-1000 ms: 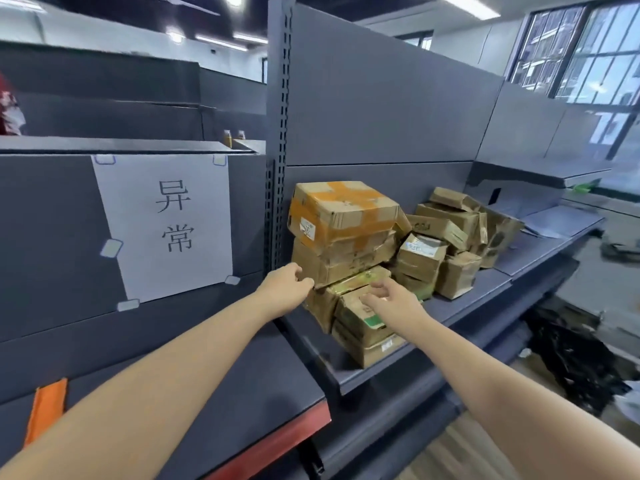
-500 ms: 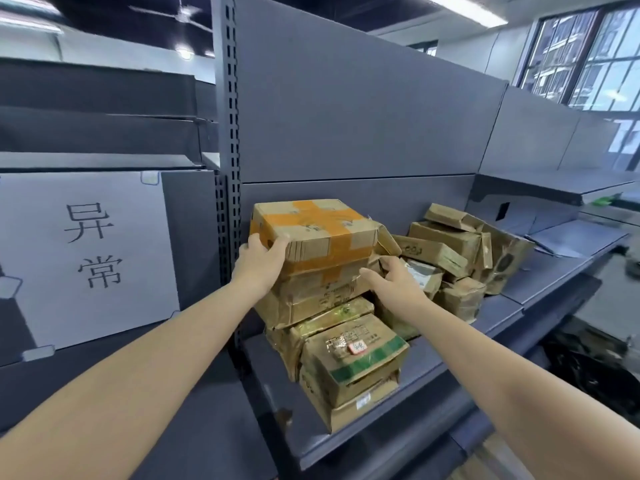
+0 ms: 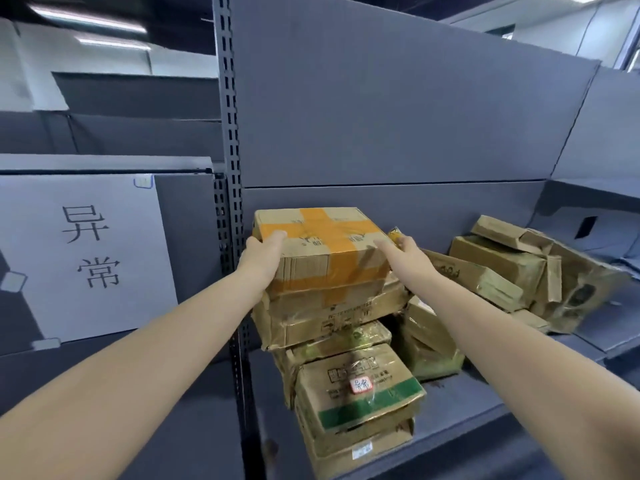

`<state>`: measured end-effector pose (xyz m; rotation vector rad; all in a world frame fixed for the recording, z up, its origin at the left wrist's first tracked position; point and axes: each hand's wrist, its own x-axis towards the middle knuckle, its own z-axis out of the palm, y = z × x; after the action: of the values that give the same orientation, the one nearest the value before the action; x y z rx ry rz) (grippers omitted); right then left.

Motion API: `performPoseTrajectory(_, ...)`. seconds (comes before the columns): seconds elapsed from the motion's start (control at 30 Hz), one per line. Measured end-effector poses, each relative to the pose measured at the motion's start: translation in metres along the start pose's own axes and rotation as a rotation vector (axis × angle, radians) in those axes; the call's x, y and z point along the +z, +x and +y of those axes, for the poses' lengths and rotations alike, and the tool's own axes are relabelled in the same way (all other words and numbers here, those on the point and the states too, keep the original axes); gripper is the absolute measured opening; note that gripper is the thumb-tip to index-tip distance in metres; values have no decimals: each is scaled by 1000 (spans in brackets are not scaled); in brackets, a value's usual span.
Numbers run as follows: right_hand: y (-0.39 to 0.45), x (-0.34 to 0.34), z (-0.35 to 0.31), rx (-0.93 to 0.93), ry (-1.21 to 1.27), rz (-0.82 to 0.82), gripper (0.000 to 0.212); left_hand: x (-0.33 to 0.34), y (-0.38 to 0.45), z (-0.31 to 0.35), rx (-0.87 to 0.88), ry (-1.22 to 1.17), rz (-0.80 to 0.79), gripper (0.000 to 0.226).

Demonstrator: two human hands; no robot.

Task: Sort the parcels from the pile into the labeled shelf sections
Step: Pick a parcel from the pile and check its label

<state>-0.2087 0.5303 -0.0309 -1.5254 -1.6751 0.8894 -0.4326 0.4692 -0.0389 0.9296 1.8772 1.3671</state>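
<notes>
A cardboard parcel crossed with orange tape [image 3: 325,240] tops a stack of parcels on the grey shelf [image 3: 460,407]. My left hand [image 3: 261,256] grips its left front corner, thumb on top. My right hand [image 3: 403,252] holds its right side, fingers lying over the top edge. Under it sits a wider crushed box [image 3: 329,315], then a box with a green stripe and a small red sticker [image 3: 360,393]. More battered parcels [image 3: 502,268] are heaped to the right.
A white paper sign with two black characters [image 3: 86,251] is taped to the grey panel of the left shelf section. A perforated upright post [image 3: 230,133] divides the two sections. Another shelf bay continues at far right.
Both hands rose from the lower boxes to the orange-taped parcel and now clasp its two sides. The camera came closer and swung right.
</notes>
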Motion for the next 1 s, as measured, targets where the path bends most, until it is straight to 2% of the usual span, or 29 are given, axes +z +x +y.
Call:
performPoseTrajectory(0.2, 25, -4, 0, -26, 2, -183, 77, 12, -7, 4, -80, -124, 69, 71)
performPoseTrajectory(0.3, 28, -6, 5, -89, 24, -210, 72, 14, -11, 4, -88, -157, 93, 71)
performPoseTrajectory(0.37, 29, -8, 10, -123, 39, -218, 69, 18, -17, 5, -75, -163, 138, 61)
performPoseTrajectory(0.43, 28, -12, 14, -156, 46, -219, 65, 23, -27, 6, -69, -170, 176, 55)
performPoseTrajectory(0.5, 26, -18, 18, -179, 61, -213, 65, 29, -38, 8, -70, -178, 186, 63)
performPoseTrajectory(0.67, 9, -35, 33, -253, 111, -180, 64, 44, -65, 7, -53, -134, 238, 62)
performPoseTrajectory(0.8, -6, -47, 47, -293, 109, -135, 60, 52, -81, 6, -31, -90, 221, 71)
performPoseTrajectory(1.0, -25, -55, 60, -270, 210, -122, 44, 55, -96, 0, 46, -70, 182, 45)
